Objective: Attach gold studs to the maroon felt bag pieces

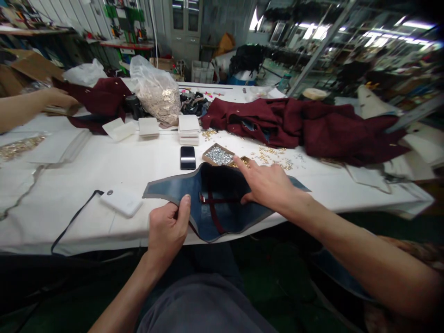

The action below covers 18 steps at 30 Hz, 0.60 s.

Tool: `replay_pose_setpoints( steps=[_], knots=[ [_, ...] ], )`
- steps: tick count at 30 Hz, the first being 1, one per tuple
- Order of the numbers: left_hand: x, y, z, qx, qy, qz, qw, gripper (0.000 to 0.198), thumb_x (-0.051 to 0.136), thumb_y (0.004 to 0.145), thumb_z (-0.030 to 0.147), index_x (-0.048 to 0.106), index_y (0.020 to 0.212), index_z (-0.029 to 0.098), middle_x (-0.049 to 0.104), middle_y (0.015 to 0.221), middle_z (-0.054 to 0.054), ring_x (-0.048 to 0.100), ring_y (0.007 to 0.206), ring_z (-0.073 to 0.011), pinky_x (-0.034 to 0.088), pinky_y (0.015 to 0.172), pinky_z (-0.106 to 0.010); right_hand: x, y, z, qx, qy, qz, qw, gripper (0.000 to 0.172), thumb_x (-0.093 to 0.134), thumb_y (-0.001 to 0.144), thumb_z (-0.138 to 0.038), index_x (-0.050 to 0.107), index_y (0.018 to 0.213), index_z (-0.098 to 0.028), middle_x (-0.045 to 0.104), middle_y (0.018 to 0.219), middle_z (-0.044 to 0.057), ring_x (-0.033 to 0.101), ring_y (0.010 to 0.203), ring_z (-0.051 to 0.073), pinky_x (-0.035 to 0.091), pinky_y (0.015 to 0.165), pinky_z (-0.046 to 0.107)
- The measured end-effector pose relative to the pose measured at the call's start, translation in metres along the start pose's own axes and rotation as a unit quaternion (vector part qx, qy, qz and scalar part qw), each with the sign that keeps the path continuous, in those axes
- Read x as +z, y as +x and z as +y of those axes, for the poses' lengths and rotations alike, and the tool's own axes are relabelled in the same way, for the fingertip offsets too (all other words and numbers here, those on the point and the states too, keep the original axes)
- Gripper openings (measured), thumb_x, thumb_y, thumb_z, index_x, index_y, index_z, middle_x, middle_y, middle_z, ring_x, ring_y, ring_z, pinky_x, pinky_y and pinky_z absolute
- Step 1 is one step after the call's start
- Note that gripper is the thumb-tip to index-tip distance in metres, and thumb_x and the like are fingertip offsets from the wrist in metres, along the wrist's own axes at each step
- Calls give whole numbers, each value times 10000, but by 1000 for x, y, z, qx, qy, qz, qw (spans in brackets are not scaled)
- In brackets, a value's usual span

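A dark blue fabric piece [222, 203] with dark red straps lies at the white table's near edge. My left hand [168, 229] is closed on its near left edge, thumb on top. My right hand [268, 182] rests over the fabric's right part, its index finger stretched out to a small cardboard box of gold studs [243, 161]. Beside it stands a box of silver studs [218, 155]. My right hand holds nothing that I can see.
A black phone [188, 157] lies behind the fabric, a white power bank [121, 201] with a cable to the left. Loose gold studs [274, 157], dark red garments [312, 125], white boxes [189, 129] and a bag of studs [156, 92] lie farther back. Another person's arm [27, 106] reaches in at far left.
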State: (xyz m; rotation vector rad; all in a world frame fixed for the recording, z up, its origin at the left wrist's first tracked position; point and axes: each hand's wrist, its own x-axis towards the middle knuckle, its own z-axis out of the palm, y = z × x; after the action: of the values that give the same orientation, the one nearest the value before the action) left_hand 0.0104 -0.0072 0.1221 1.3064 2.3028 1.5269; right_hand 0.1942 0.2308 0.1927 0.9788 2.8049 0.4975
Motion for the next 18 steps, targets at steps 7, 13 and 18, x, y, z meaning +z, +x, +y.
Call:
replay_pose_setpoints(
  steps=[7, 13, 18],
  knots=[
    [0, -3, -6, 87, 73, 100, 989, 609, 664, 1080, 345, 353, 572, 219, 298, 548, 67, 295, 514, -89, 215, 607, -368, 2, 2, -9, -17, 14, -42, 999, 788, 634, 1019, -254, 372, 1758, -175, 787, 1012, 206, 777, 913, 360, 541, 856, 454],
    [4, -8, -9, 83, 40, 49, 995, 609, 637, 1096, 401, 397, 570, 210, 353, 525, 56, 306, 504, -91, 233, 597, -359, -12, -2, -22, -109, -8, 49, 993, 782, 484, 966, -41, 456, 1732, -196, 663, 1471, 229, 613, 1373, 409, 447, 1153, 607],
    [-7, -5, -8, -17, -36, -24, 999, 567, 613, 1103, 482, 569, 612, 202, 530, 540, 21, 447, 520, -108, 312, 583, -322, -10, 2, -17, -241, 110, 61, 962, 684, 450, 1000, -28, 612, 1606, -300, 592, 1631, 94, 367, 1640, 343, 343, 1263, 714]
  ],
)
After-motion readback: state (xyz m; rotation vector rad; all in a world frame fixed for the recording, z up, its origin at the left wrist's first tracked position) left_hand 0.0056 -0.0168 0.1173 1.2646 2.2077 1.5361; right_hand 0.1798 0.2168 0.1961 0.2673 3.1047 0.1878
